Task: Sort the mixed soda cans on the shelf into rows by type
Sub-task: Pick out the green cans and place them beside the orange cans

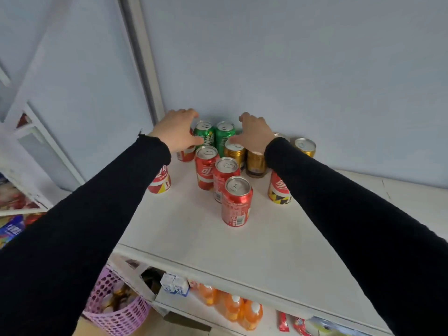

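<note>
Two green cans (214,137) stand side by side against the wall at the frame's upper centre, and your hands flank them: your left hand (178,130) is cupped over the left green can with its grip spread and curled, thumb touching that can's side, closed on nothing that can be confirmed; your right hand (254,134) is likewise spread, fingers reaching toward the wall over the right green can, its thumb resting near the lid of a gold can (234,154). Judgement: both hands are placed to square the green pair up as a back row. Three red cans (224,180) run in a diagonal file from centre toward the lower right, already reading as one row. Gold cans sit right of centre: one under your right palm, a second (255,163) just beside it, a third (305,146) further right near the wall, a fourth lid barely visible behind your wrist. Red cans with yellow-black bases are scattered: one (161,181) under your left sleeve, one (278,190) under your right sleeve, another (185,155) partly hidden below your left hand. Obstacles: your sleeves overhang these outliers and could tip them. The shelf (194,226) front is bare. Below, at lower frame, a pink basket (116,311) and orange bottles (232,306) sit well apart from the work.
</note>
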`<act>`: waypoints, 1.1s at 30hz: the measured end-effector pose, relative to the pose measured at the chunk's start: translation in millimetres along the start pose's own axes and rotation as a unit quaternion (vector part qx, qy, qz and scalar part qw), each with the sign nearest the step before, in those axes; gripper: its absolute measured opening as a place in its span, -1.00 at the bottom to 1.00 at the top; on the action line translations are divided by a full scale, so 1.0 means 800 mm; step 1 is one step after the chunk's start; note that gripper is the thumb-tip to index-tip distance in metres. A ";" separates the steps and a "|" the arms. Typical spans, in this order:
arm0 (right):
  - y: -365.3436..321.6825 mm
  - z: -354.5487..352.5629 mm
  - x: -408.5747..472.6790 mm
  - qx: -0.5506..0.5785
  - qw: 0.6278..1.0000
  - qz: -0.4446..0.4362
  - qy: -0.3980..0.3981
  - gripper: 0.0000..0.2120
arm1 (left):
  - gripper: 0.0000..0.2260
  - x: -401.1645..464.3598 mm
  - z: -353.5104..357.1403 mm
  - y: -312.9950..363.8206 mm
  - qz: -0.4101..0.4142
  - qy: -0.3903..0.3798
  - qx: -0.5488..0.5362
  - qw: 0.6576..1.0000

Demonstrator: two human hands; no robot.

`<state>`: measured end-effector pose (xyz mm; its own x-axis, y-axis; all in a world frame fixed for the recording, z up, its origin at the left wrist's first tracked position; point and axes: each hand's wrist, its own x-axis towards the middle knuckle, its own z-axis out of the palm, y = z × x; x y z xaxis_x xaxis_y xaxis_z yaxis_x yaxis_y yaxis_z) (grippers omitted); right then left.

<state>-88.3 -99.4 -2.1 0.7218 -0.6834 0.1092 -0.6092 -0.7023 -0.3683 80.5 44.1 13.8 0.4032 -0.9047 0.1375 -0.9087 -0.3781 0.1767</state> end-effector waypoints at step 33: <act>0.008 -0.059 -0.050 0.515 0.809 0.099 0.264 -0.50 | -0.43 0.094 -0.076 0.040 0.174 0.057 -0.196 0.963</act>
<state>-136.5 -85.5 35.0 0.2362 -0.9435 0.2325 0.0971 -0.2151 -0.9718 88.4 -24.3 88.9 0.1114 -0.9271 0.3578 -0.8897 0.0674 0.4516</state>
